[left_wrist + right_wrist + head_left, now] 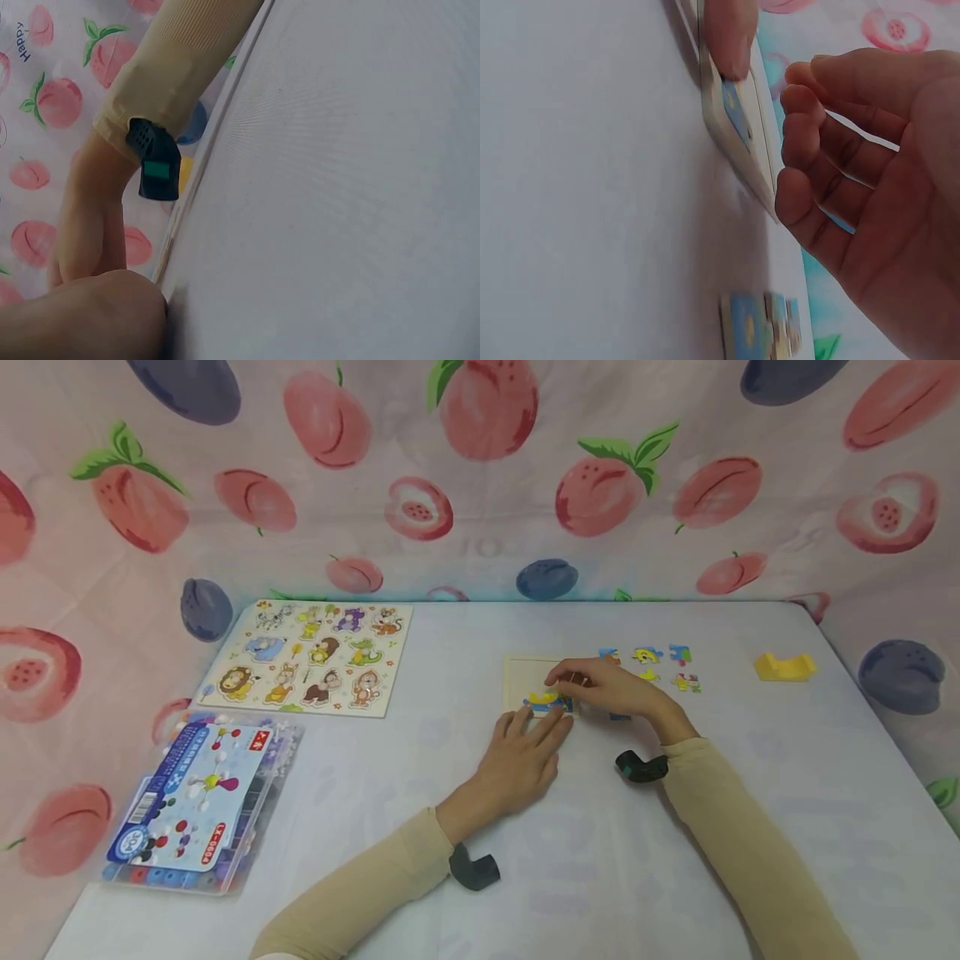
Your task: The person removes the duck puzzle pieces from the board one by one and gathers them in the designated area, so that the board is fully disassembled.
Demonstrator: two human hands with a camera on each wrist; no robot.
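A small framed wooden puzzle board (523, 670) lies on the table, with blue and yellow puzzle pieces (542, 700) set along its near edge. My left hand (519, 764) rests at that edge with fingers spread; in the right wrist view, one of its fingertips (731, 45) presses on a blue piece (736, 114) in the corner. Over the right side of the board is my right hand (611, 687), its fingers bent and thumb close to the index fingertip. Whether a piece sits between those fingertips is hidden. The left wrist view shows only parts of the hands.
Several loose puzzle pieces (679, 654) lie right of the board, partly behind the right hand. A yellow block (784, 667) is farther right. At the left are an animal puzzle board (341, 681) and a clear plastic case (258, 827) of model parts. A patterned cloth (487, 510) hangs behind.
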